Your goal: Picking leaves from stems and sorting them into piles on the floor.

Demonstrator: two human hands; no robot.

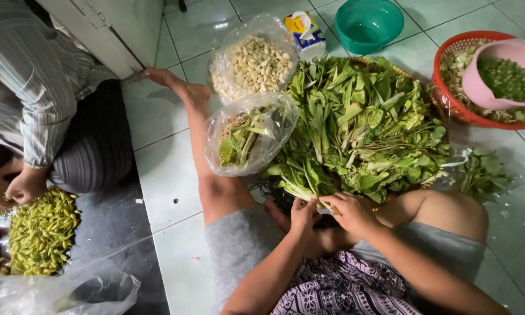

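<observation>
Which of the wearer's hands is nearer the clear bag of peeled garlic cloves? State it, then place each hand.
Left. The left hand grips stems at the near edge of the leafy greens, below the garlic bag. The right hand sits beside it, farther right.

My home kitchen floor, pale green tiles (pixel 169 175) under me, heap of greens (pixel 361 122) in front of my knees, bag of peeled garlic (pixel 256 64) beyond the greens, plastic bowl (pixel 368 23) and red basket (pixel 449 99) beside them, chillies (pixel 41 233) far left by another person.
</observation>
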